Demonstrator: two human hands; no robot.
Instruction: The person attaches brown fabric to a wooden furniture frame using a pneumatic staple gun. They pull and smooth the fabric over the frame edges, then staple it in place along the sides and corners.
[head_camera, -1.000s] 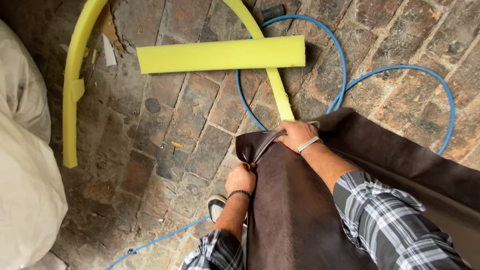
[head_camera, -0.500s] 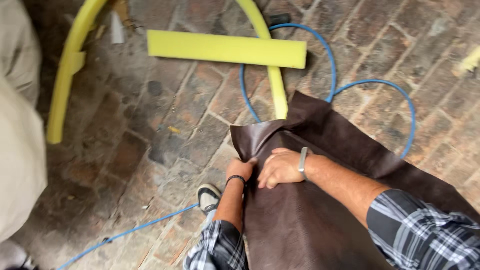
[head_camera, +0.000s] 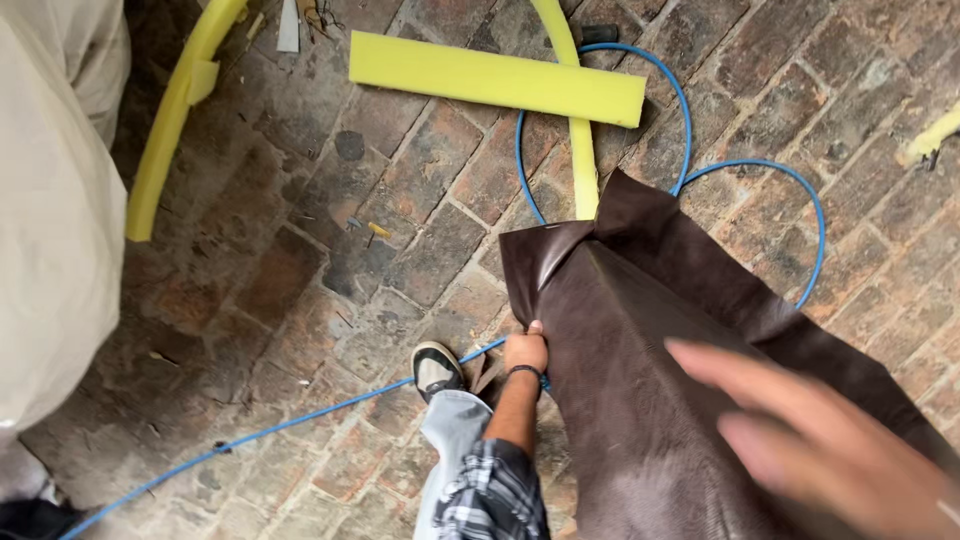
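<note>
Brick floor (head_camera: 330, 210): one brown leather sheet (head_camera: 640, 400); left hand (head_camera: 526, 351) grips edge, right hand (head_camera: 810, 440) spread, blurred.

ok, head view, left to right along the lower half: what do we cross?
Pale cloth bulk → shoe → left hand gripping the edge of the brown leather sheet → blurred right hand over the sheet.

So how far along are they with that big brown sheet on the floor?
The brown leather sheet is mostly spread over the brick floor. In hand: the left hand grips its near edge, while the right hand hovers blurred above it. Left: the far corner is folded over and creased, lying across the yellow foam strip and blue hose.
</note>
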